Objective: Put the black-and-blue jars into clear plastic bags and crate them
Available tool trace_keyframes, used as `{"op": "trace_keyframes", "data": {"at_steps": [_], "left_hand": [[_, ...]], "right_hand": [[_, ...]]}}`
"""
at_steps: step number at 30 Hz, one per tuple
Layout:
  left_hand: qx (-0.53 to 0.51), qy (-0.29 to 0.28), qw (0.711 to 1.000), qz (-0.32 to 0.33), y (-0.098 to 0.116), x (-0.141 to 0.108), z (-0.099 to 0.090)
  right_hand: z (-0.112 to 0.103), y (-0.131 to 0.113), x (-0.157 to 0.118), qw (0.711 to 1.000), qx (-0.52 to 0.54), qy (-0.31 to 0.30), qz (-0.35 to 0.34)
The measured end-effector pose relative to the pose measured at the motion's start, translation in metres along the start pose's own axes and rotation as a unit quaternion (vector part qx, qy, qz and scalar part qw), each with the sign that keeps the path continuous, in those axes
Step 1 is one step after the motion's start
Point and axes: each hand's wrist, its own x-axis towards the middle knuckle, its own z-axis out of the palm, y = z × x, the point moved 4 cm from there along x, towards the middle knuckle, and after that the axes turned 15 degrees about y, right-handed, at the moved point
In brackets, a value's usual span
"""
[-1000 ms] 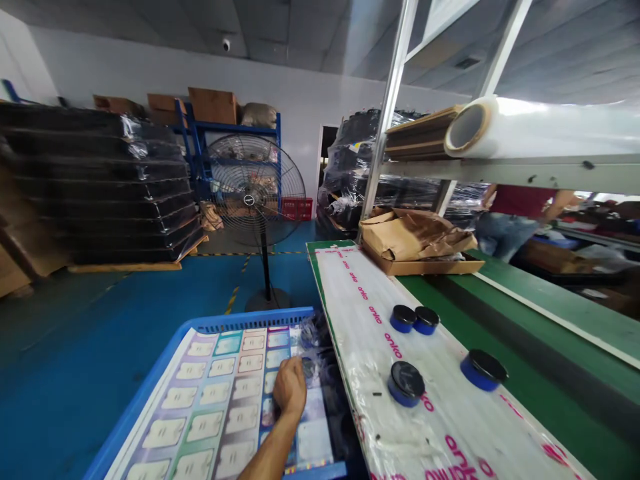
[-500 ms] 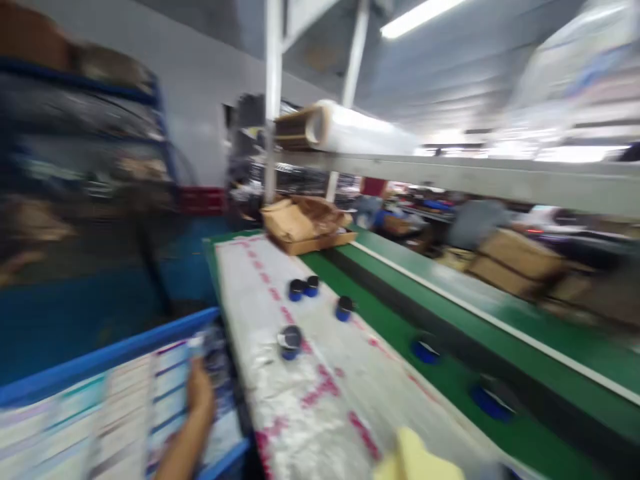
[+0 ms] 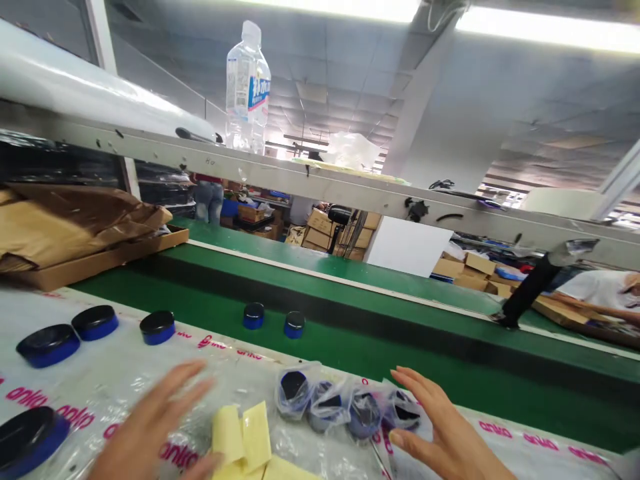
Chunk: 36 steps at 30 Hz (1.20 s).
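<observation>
My left hand (image 3: 155, 427) is slightly blurred over the bench, its fingers apart and empty. Its thumb is close to a few yellow paper slips (image 3: 243, 440); whether it touches them I cannot tell. My right hand (image 3: 440, 427) is open, thumb and fingers spread at the right end of a row of several blue jars with black lids in clear plastic bags (image 3: 365, 410). Unbagged jars of the same kind stand at left, among them one black-lidded jar (image 3: 157, 327) and a larger-looking near one (image 3: 33, 440).
Two jars (image 3: 254, 315) stand on the green conveyor belt (image 3: 215, 287) behind the plastic-covered bench. A cardboard tray (image 3: 100, 257) with brown paper lies at left. Above runs a shelf beam (image 3: 280, 175) bearing a water bottle (image 3: 249, 93) and a plastic roll (image 3: 100, 87). A person (image 3: 595, 290) is at far right.
My view has swung right, from a blue crate of boxes to the bench. A hand that was in the crate is out of it. Both my hands now show over the bench.
</observation>
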Motion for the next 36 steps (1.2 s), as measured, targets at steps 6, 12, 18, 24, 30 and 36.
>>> {"op": "trace_keyframes", "data": {"at_steps": [6,12,18,24,30,36], "left_hand": [[0.041,-0.345,0.937,0.046,0.086,0.06,0.096],[0.04,-0.306,0.932,0.19,0.105,0.065,0.141],[0.054,-0.279,0.92,0.268,0.109,0.065,0.144],[0.061,-0.258,0.916,0.302,0.109,0.066,0.151],[0.05,-0.256,0.913,0.313,0.112,0.066,0.153],[0.061,-0.243,0.934,0.256,0.105,0.074,0.162]], "right_hand": [[0.025,0.015,0.011,0.999,0.032,-0.03,-0.015],[0.043,0.0,0.02,0.985,-0.065,-0.004,-0.161],[0.046,-0.009,0.023,0.94,-0.095,0.079,-0.319],[0.056,-0.017,0.02,0.914,-0.1,0.104,-0.38],[0.063,-0.008,0.025,0.92,-0.106,0.117,-0.358],[0.047,0.014,0.033,0.984,-0.037,0.087,-0.151]]}}
